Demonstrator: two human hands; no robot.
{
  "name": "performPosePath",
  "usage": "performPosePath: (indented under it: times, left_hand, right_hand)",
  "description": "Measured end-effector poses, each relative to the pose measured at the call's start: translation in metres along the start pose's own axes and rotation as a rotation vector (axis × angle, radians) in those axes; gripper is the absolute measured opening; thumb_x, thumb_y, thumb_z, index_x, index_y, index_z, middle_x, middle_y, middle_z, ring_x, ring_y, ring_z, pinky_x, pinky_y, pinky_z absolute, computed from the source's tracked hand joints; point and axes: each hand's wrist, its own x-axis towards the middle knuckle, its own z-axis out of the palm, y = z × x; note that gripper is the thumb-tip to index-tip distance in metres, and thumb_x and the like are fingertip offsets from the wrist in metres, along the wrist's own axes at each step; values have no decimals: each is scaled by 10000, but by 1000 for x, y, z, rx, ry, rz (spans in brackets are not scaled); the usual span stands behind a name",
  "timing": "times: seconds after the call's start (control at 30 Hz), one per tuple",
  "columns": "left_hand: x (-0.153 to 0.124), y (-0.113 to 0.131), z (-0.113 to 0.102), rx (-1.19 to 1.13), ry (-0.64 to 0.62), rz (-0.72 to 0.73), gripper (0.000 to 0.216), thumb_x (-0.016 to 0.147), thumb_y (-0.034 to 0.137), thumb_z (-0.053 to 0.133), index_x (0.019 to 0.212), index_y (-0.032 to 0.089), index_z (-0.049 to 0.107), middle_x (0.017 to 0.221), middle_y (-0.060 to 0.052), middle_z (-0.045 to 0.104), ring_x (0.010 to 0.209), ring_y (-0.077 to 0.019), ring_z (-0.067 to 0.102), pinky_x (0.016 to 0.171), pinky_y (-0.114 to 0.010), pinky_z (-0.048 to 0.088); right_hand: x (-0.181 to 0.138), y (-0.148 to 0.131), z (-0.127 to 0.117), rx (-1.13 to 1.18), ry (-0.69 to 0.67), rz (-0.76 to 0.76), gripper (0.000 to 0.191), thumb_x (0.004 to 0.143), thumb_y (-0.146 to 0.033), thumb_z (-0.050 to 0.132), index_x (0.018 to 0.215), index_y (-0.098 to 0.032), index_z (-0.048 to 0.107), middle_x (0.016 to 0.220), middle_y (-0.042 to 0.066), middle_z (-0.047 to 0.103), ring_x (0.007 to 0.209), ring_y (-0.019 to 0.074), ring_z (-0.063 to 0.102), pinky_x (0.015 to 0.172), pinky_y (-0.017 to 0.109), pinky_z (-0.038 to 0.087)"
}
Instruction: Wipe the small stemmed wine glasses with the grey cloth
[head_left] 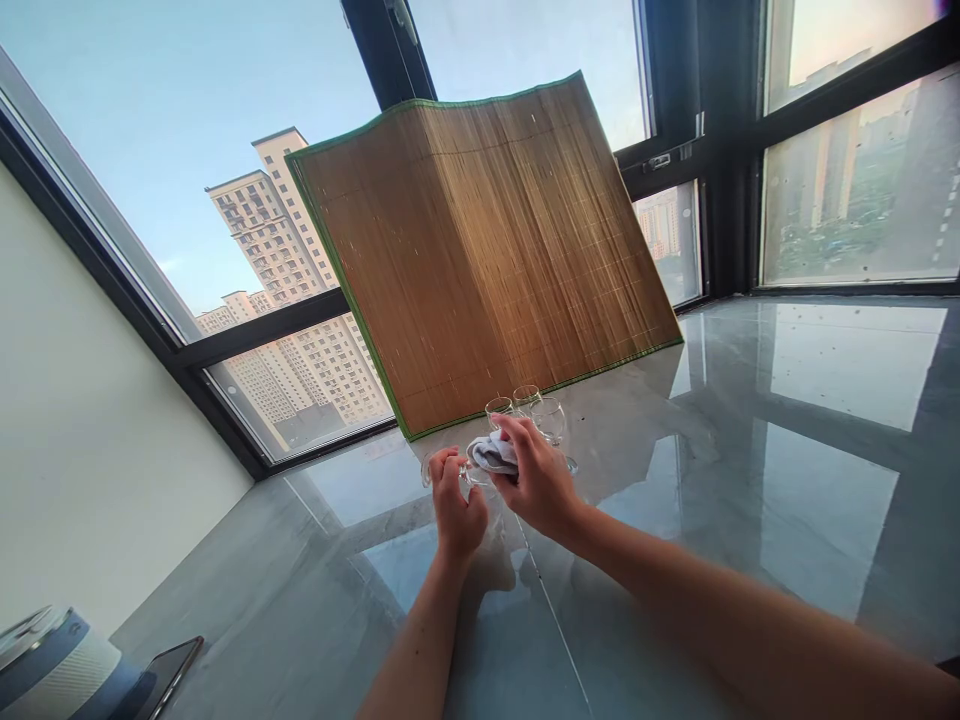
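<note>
My left hand [460, 512] is closed around the stem of a clear wine glass [478, 479], which lies tilted on its side with its foot to the left. A crumpled grey cloth [493, 453] is pinched in my right hand [544, 487] and held against the bowl end of that glass. Whether the cloth reaches inside the bowl, I cannot tell. Just behind my right hand stand more clear stemmed glasses [550, 418], partly hidden by the fingers.
A bamboo mat [487, 260] with green edging leans against the windows behind the glasses. The glossy grey tiled surface [300, 600] reflects the windows. At the lower left are a blue and white container [64, 665] and a phone [172, 675]. A white wall [82, 400] rises at left.
</note>
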Motion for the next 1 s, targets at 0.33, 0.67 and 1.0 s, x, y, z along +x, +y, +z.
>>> performPosePath:
  times: [0.33,0.67,1.0]
  left_hand:
    - [1,4,-4,-162,67,-66,226,651,131,492,856,224,510,1128,-75,532,1164,-274,497,1022,-438,384]
    - [1,1,-3,-109,146,-147,192,691,116,490,848,226,487,1049,-51,534,1074,-242,498,968,-389,381]
    - [1,-1,-1,-97,144,-151,195,708,120,486,872,225,493,1049,-48,527,1056,-238,497,951,-379,384]
  right_hand:
    - [6,-1,-1,143,143,217,531,851,-218,608,1338,-262,401,1071,64,651,936,235,655,797,371,526]
    - [0,-5,6,335,32,361,544,795,-287,691,1273,-241,437,989,38,666,821,199,678,756,349,536]
    - [0,-6,4,368,22,386,516,794,-290,684,1251,-253,449,983,29,685,811,195,693,761,347,545]
